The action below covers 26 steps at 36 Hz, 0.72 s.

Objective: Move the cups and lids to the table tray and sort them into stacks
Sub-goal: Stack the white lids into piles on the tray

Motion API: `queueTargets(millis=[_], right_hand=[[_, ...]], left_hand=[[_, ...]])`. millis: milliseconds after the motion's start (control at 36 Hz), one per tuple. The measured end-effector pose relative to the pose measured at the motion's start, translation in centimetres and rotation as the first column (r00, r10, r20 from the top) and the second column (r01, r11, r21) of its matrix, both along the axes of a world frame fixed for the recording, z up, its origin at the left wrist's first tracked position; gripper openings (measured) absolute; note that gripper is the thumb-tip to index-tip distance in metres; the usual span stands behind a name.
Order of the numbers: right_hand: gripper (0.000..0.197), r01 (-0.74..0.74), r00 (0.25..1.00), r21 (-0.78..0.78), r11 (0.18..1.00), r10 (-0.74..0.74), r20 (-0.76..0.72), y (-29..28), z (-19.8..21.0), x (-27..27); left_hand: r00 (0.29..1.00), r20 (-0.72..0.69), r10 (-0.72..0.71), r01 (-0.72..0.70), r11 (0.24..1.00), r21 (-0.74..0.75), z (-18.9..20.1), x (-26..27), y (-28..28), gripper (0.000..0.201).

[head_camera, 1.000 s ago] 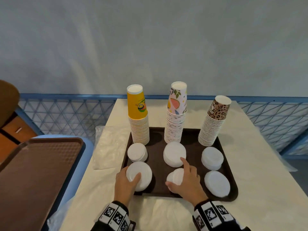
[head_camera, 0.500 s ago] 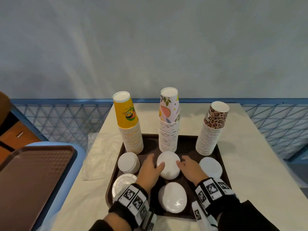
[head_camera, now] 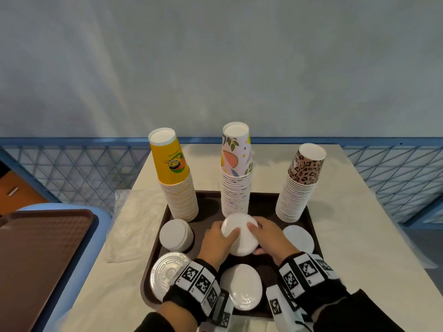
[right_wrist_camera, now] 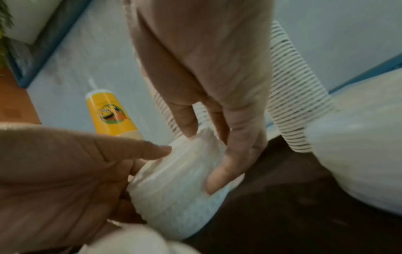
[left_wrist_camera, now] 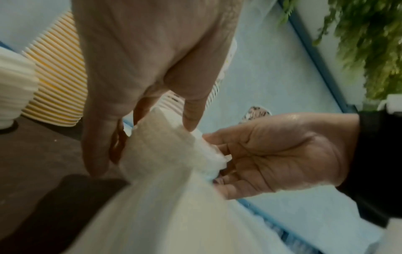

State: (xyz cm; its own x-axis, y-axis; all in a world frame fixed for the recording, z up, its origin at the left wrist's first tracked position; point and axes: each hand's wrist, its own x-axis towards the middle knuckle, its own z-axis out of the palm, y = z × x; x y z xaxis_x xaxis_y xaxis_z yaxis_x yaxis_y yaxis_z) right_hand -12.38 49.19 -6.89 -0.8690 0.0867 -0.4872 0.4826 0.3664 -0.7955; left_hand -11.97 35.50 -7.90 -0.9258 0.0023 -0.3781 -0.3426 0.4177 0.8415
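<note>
Both hands now close around the middle stack of white lids [head_camera: 240, 233] on the dark tray [head_camera: 311, 226], directly in front of the fruit-print cups [head_camera: 236, 185]. A second ago they were at the near edge of the tray, the left hand [head_camera: 219, 243] on a front lid pile and the right hand [head_camera: 272, 238] on another; half a second ago they had just reached this stack. The left fingers [left_wrist_camera: 95, 137] curl round the stack's left side and the right fingers [right_wrist_camera: 234, 151] wrap its right side, so the stack is gripped between them, seemingly to square it up or lift it.

Three tall towers of cups stand along the back of the tray: yellow cups [head_camera: 176, 180] on the left, fruit-print in the middle, leopard-print cups [head_camera: 299, 185] on the right. Other lid piles lie around the hands, including a clear ridged lid [head_camera: 167, 274] at the front left and a white pile [head_camera: 244, 286] at the front centre.

A second brown tray [head_camera: 43, 255] to the left appears bare, so the moving looks done; what remains, by my reckoning, is tidying the lids.
</note>
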Motion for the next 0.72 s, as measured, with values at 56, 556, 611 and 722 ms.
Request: queueTargets(millis=[56,556,611,722], right_hand=[[0.039,-0.018,0.999,-0.023,1.0,0.017,-0.05,-0.6,1.8,-0.1],[0.041,-0.28,0.936,0.281,0.918,0.326,-0.132,-13.8,5.3,-1.9],[0.048,-0.361,0.911,0.378,0.853,0.409,-0.053,-14.8,4.0,-2.1],[0.062,-0.455,0.86,0.485,0.747,0.51,0.02,-16.7,2.0,-2.3]], left_hand=[[0.995,0.007,0.101,-0.101,0.985,0.143,1.1,0.2,-0.8,0.063],[0.889,-0.014,0.457,-0.385,0.765,0.516,6.6,0.2,-16.0,0.045],[0.889,0.0,0.459,-0.395,0.765,0.508,6.2,0.3,-17.4,0.047],[0.897,0.022,0.442,-0.398,0.783,0.478,5.2,0.2,-19.6,0.044]])
